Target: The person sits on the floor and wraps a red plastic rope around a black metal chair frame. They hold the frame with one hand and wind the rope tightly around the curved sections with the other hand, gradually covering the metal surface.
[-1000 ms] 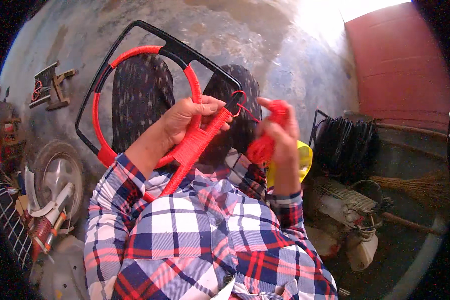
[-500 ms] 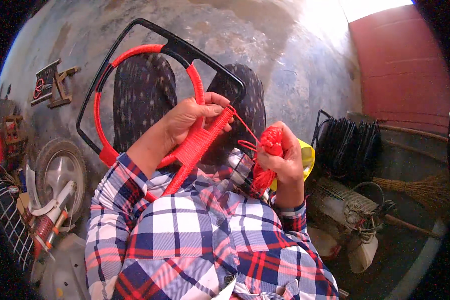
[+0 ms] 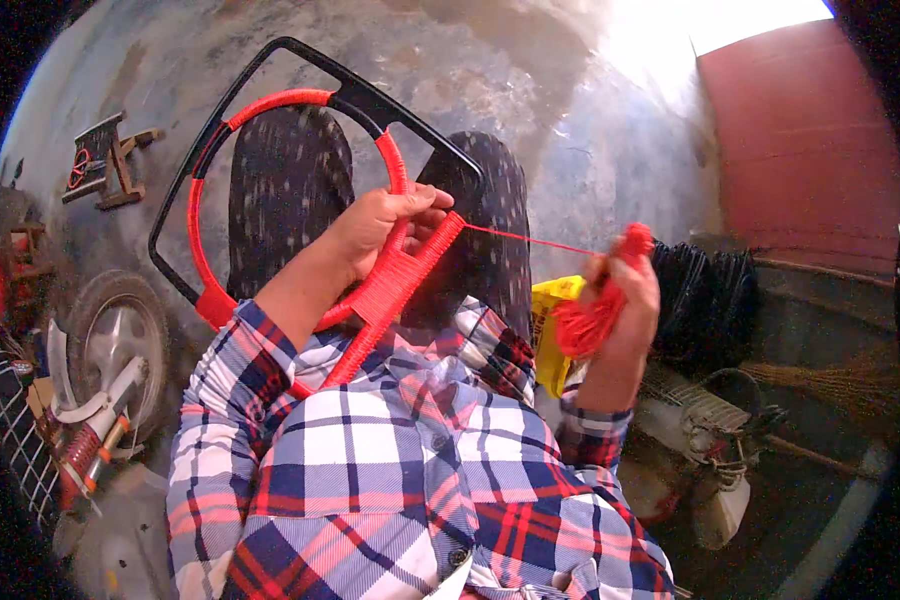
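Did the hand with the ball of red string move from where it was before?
Yes. The right hand with the red string bundle has swung out to the person's right, away from the black frame, pulling the strand taut.

The left hand (image 3: pixel 385 225) sits at frame centre, fingers curled shut in a grip, forearm rising from the lower left. The right hand (image 3: pixel 620 295) is raised at centre right, fist closed, forearm upright.

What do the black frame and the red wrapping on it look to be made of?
Black frame: probably painted metal or hard plastic; smooth, rigid, faint sheen. Red wrapping: thin cord, likely synthetic; tight parallel turns, one taut strand running to the bundle in the right hand.
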`<state>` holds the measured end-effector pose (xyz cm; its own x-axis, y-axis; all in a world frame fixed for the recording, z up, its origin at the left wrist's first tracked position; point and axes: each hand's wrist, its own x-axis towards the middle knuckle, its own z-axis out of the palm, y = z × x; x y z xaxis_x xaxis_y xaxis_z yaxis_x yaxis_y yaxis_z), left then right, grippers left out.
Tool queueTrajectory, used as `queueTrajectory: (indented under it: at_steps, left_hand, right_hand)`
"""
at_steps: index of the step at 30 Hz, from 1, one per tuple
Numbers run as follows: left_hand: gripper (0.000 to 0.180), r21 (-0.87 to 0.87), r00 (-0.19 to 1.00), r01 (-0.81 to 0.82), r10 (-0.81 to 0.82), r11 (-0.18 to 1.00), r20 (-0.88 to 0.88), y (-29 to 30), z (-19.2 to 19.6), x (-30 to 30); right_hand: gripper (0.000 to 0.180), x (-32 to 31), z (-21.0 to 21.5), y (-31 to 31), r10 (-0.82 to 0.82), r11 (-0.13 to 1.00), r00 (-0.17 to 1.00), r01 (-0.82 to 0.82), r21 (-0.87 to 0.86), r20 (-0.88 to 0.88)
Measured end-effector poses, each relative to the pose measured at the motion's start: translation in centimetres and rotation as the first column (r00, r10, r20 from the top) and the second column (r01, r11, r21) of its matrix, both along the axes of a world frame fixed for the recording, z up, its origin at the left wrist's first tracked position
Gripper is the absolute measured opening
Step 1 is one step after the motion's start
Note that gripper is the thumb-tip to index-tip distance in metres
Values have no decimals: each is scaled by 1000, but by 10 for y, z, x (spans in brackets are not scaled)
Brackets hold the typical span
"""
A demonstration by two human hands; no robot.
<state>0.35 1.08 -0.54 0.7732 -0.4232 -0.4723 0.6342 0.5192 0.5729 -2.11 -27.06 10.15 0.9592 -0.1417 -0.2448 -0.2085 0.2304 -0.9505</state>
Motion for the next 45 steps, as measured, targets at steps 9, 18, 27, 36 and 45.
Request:
queueTrajectory:
  at_steps: [9,18,27,36,45]
  left_hand:
    - [28,-82,997,-52,47,995,-62,0,-2,4]
    - [43,-135,999,-17,21,991,28,8,-9,5]
    - [63,-233,988,-54,85,971,127,5,13,-1]
    - [45,-340,993,-122,117,933,-35,1,15,-4]
    - [38,-256,976,-207,219,944,18,4,12,-5]
  right_hand:
    - [27,-12,-22,-289,-305,816,902,83,571,304]
    - [49,-22,-26,-18,196,980,980,-197,-34,-37]
    - [74,22,-47,64,633,505,773,-445,-739,-33]
    - [76,39,-81,70,461,885,854,-424,-192,239]
    - [56,45,-50,89,525,555,771,11,-832,361]
